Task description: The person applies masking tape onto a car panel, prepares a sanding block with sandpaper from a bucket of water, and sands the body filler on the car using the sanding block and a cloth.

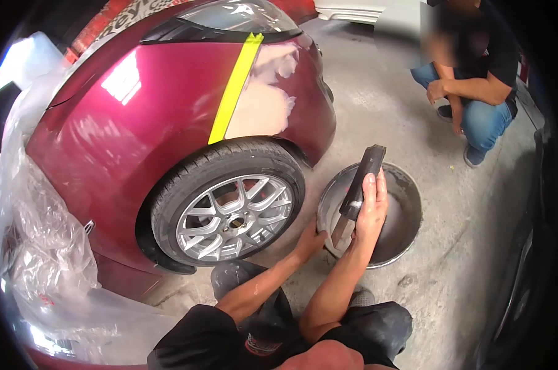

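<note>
My right hand is wrapped round a long black block, raised and tilted above a round metal basin. The basin stands on the floor beside the car wheel and holds greyish liquid. At its left rim is my left hand, its fingers partly hidden; what they hold, if anything, I cannot make out. A brownish flat piece shows between my hands. On the dark red car fender, a yellow tape strip borders a pale filler patch above the wheel arch.
The wheel with silver spokes stands left of the basin. Clear plastic sheeting covers the car's far left side. Another person crouches at the upper right on the concrete floor. A dark, shiny surface lies at right.
</note>
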### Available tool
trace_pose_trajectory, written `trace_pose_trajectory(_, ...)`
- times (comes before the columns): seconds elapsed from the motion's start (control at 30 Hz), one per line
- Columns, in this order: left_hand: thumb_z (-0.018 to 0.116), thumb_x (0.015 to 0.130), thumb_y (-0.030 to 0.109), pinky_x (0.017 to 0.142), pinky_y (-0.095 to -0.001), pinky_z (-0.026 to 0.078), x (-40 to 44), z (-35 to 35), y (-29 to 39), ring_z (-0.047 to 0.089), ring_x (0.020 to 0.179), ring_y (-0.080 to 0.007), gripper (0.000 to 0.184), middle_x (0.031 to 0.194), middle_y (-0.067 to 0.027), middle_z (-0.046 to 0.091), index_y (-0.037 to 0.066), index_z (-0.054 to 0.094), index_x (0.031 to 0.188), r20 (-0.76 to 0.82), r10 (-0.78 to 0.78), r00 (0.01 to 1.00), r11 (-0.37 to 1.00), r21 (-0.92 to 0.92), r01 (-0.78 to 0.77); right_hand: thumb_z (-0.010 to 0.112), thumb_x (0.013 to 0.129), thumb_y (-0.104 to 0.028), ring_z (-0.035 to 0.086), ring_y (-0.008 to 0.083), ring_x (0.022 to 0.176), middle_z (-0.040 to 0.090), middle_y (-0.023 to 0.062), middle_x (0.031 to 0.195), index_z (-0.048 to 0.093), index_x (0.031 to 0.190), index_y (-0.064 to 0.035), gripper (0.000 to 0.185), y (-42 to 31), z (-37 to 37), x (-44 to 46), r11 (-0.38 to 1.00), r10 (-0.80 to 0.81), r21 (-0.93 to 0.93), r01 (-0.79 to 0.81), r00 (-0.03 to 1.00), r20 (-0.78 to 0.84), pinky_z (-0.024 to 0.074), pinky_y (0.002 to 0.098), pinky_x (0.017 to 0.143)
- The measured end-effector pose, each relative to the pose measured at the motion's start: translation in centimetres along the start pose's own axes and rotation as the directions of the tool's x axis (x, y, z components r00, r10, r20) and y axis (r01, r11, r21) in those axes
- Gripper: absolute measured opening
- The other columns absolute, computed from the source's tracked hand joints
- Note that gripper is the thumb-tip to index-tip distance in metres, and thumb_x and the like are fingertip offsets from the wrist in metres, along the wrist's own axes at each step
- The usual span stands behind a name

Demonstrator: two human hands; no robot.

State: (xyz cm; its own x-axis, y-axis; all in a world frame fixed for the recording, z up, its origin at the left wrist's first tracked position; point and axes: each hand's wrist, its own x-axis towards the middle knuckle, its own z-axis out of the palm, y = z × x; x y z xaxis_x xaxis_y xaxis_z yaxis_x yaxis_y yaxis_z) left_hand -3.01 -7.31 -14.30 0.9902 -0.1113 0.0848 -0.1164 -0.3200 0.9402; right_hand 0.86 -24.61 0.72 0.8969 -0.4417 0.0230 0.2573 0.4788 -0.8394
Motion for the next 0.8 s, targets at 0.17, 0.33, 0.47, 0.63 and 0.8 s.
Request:
trace_pose_trajectory(0.17, 0.059, 0.096, 0.007, 0.087, -0.0385, 0.055, -3.8, -4.3, 5.5, 0.063, 0.11, -0.02, 0.072, 0.134, -0.0101, 0.066, 0.012, 0.035, 0.163, -0.03, -0.521, 0.853, 0.854, 0.001, 0.521, 0.07, 0.103, -0.021, 0.046, 0.0062, 0.08, 0.054, -0.0051, 0.092, 0.053, 0.155, -0.0048, 0.057, -2.1, 1.6, -0.2, 0.985, 0.14, 0.089, -0.145, 0.988, 0.058, 0.0403, 0.0214, 0.073)
trace_pose_trajectory(0.33, 0.062, 0.097, 0.011, 0.106, -0.0379, 0.05, -7.3, -9.5, 3.6, 0.058, 0.127, -0.0204, 0.07, 0.146, -0.0109, 0.058, 0.006, 0.037, 0.162, 0.028, -0.63, 0.776, 0.773, -0.068, 0.631, 0.07, 0.103, -0.02, 0.041, 0.0043, 0.075, 0.048, -0.0065, 0.087, 0.054, 0.154, -0.0044, 0.055, -1.8, 1.2, 0.9, 0.994, 0.105, 0.022, -0.109, 0.984, 0.147, 0.036, 0.0203, 0.067)
trace_pose_trajectory(0.47, 0.06, 0.093, 0.006, 0.085, -0.0346, 0.054, -10.7, -10.9, -0.8, 0.059, 0.107, -0.0167, 0.081, 0.138, -0.0062, 0.062, 0.016, 0.029, 0.167, -0.005, -0.577, 0.817, 0.815, -0.073, 0.575, 0.068, 0.104, -0.02, 0.043, 0.0045, 0.078, 0.049, -0.0056, 0.09, 0.053, 0.154, -0.003, 0.056, -1.6, 0.5, 2.0, 0.989, 0.138, 0.029, -0.146, 0.972, 0.19, 0.0366, 0.0202, 0.068)
trace_pose_trajectory(0.63, 0.068, 0.092, 0.013, 0.108, -0.0444, 0.047, -12.4, -7.5, 5.2, 0.053, 0.125, -0.0427, 0.076, 0.134, -0.0208, 0.053, 0.001, 0.036, 0.16, -0.365, -0.018, 0.931, 0.595, 0.744, 0.304, 0.064, 0.106, -0.022, 0.053, 0.0083, 0.089, 0.064, 0.0015, 0.116, 0.052, 0.155, -0.0027, 0.055, -1.4, 0.0, 3.1, 0.975, 0.218, -0.03, -0.218, 0.941, 0.26, 0.0471, 0.0237, 0.078)
trace_pose_trajectory(0.8, 0.072, 0.095, 0.024, 0.104, -0.049, 0.051, -9.4, -5.5, 10.2, 0.057, 0.126, -0.0407, 0.049, 0.133, -0.0196, 0.057, 0.001, 0.059, 0.136, 0.158, -0.252, 0.955, 0.612, 0.79, 0.03, 0.06, 0.108, -0.026, 0.059, 0.012, 0.088, 0.067, 0.0054, 0.126, 0.053, 0.154, -0.0041, 0.052, -1.0, 0.6, 3.8, 0.956, 0.294, -0.093, -0.28, 0.892, 0.344, 0.0518, 0.0277, 0.077)
